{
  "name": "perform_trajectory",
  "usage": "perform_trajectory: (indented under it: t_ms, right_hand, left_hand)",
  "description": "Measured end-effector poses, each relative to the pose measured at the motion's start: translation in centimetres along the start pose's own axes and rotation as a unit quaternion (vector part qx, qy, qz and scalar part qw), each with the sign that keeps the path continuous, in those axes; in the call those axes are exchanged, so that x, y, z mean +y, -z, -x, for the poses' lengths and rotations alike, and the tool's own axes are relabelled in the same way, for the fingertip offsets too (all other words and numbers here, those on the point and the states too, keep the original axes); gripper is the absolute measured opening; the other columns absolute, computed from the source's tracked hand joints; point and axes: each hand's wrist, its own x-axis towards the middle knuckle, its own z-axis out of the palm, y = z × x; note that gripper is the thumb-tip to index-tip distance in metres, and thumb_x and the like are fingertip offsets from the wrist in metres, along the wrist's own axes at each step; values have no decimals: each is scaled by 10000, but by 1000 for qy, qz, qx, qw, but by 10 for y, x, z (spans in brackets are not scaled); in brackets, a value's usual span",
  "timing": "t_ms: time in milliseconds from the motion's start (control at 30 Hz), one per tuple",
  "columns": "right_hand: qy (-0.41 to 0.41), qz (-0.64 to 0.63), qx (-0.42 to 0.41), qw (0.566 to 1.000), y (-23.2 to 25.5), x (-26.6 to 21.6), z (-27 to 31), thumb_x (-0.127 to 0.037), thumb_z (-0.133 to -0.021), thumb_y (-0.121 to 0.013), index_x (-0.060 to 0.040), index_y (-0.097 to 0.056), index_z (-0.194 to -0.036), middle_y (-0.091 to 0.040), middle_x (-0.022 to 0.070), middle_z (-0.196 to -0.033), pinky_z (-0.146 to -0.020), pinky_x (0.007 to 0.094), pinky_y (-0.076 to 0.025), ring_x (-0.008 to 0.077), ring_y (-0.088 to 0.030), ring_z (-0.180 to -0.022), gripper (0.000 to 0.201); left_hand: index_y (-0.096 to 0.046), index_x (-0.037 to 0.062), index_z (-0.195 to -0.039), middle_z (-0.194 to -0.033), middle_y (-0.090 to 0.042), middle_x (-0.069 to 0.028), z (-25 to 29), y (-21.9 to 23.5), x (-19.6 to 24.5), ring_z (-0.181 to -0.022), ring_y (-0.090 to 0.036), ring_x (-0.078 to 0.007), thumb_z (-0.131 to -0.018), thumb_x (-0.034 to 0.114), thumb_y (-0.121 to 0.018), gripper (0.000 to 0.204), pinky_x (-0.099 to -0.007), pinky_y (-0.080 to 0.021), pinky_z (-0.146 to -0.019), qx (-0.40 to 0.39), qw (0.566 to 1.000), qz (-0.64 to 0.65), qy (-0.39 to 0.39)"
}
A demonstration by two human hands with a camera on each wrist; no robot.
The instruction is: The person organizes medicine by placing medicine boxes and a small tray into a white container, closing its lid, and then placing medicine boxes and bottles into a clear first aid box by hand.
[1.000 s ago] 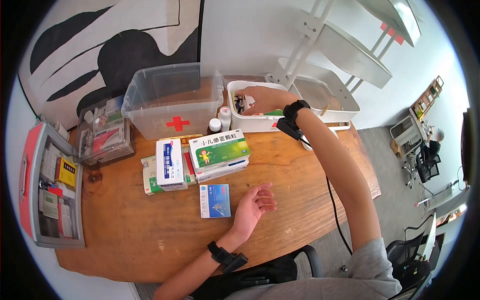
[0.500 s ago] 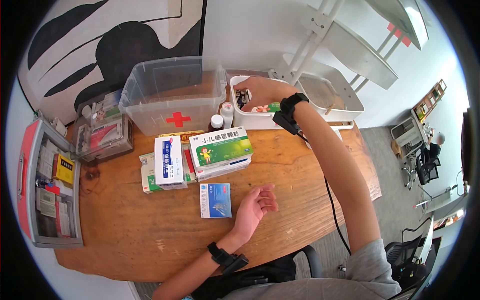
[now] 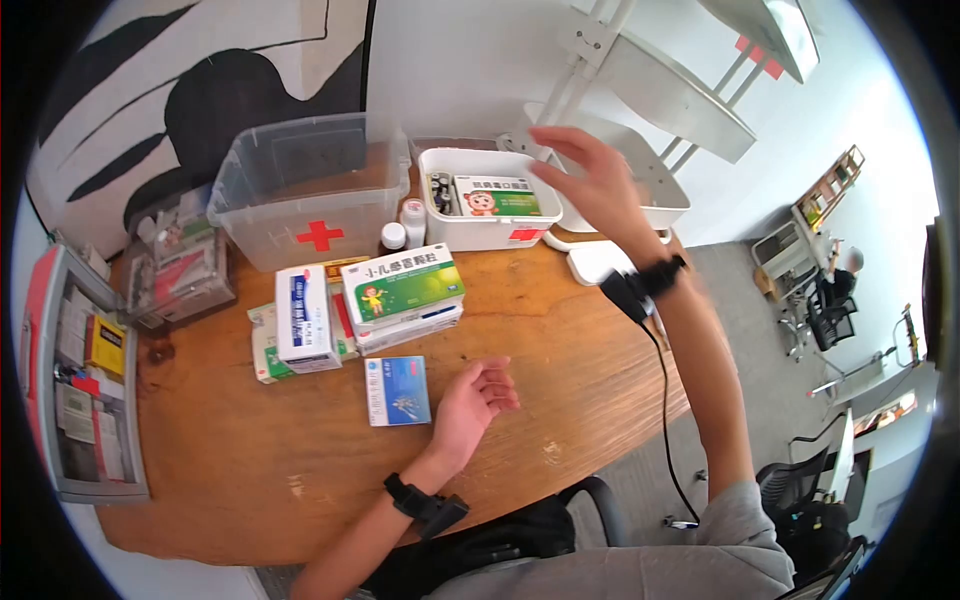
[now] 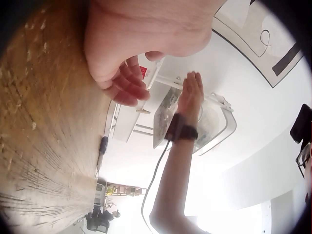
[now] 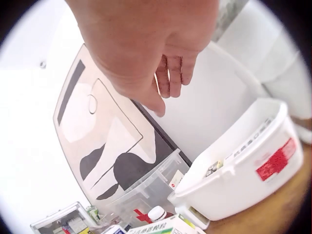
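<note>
Along the far edge of the tabletop (image 3: 560,330), the head view shows the right hand (image 3: 590,180) raised in the air just beyond the white bin (image 3: 470,235), fingers spread and straight, holding nothing. Inside that bin a green and white medicine box with a monkey picture (image 3: 492,197) lies flat on top, beside some small dark items at the bin's left end, so that box looks already put away. The left hand (image 3: 470,400) rests palm up near the middle of the tabletop, fingers loosely curled and empty, just beside a blue box (image 3: 397,390). Toward the left, a stack of boxes topped by a green box (image 3: 403,283), an upright white and blue box (image 3: 307,318) and two small bottles (image 3: 403,225) sit in front of the clear bin with a red cross (image 3: 300,200); judging from these, a good share of sorting is left. From the left wrist view, the left hand (image 4: 124,73) lies on the wood grain with relaxed, bent fingers gripping nothing, and the other arm stands upright beyond it. From the right wrist view, the right hand (image 5: 161,63) hangs slack and empty above the white bin (image 5: 243,170), well clear of its rim.
</note>
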Motion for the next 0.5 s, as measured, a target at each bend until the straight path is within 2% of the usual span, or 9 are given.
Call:
perform_trajectory:
  t_ms: [100, 133, 233, 267, 400, 467, 500]
  right_hand:
    - [-49, 120, 57, 990, 60, -6, 66, -150, -988, -788, -15, -742, -1325, -805, 127, -1262, -1052, 380, -563, 232, -747, -1224, 366]
    - [-83, 147, 77, 983, 72, 1, 88, -148, -994, -777, -10, -751, -1288, -812, 124, -1233, -1027, 379, -572, 231, -757, -1191, 326]
    - [-218, 204, 110, 948, 89, 30, 152, -130, -998, -752, -3, -761, -1214, -820, 125, -1173, -971, 381, -588, 246, -771, -1135, 251]
    - [-216, 226, 96, 945, 93, 47, 175, -131, -988, -755, -17, -761, -1213, -818, 139, -1138, -948, 402, -591, 283, -778, -1095, 253]
    - [-225, 256, 63, 938, 92, 94, 241, -163, -964, -772, -47, -750, -1248, -799, 167, -1165, -977, 437, -576, 343, -752, -1122, 307]
    - [-295, 273, 55, 914, 87, 101, 250, -208, -932, -799, -81, -744, -1264, -765, 187, -1259, -1066, 476, -528, 383, -688, -1233, 360]
    - [-294, 271, 59, 915, 87, 106, 250, -208, -932, -799, -81, -744, -1264, -765, 187, -1259, -1066, 476, -528, 383, -688, -1233, 360]
  left_hand:
    - [-638, -3, -1385, -1063, -697, -78, -3, -4, -1, -1000, -683, -219, -1168, 310, -481, 412, -405, -564, -946, -11, 1000, -22, -3]
    - [-639, 3, -1382, -1057, -697, -77, -2, -3, 0, -994, -683, -213, -1163, 305, -490, 402, -402, -567, -942, 6, 999, -32, -3]
    - [-643, 12, -1363, -1045, -689, -75, 0, -10, 2, -978, -677, -200, -1154, 282, -499, 370, -399, -575, -933, 28, 998, -51, 3]
    - [-643, 13, -1358, -1043, -684, -74, 1, -11, 3, -970, -672, -201, -1152, 272, -499, 361, -398, -576, -931, 29, 998, -64, -5]
    - [-642, 17, -1353, -1041, -671, -73, 2, -13, 5, -954, -660, -198, -1143, 240, -503, 336, -395, -578, -925, 31, 996, -88, -12]
    - [-642, 18, -1353, -1043, -671, -73, 1, -12, 5, -954, -658, -196, -1140, 235, -508, 332, -395, -578, -926, 31, 995, -90, -11]
    - [-642, 19, -1354, -1045, -672, -73, 0, -11, 5, -953, -657, -194, -1137, 230, -513, 329, -395, -578, -926, 30, 996, -89, -11]
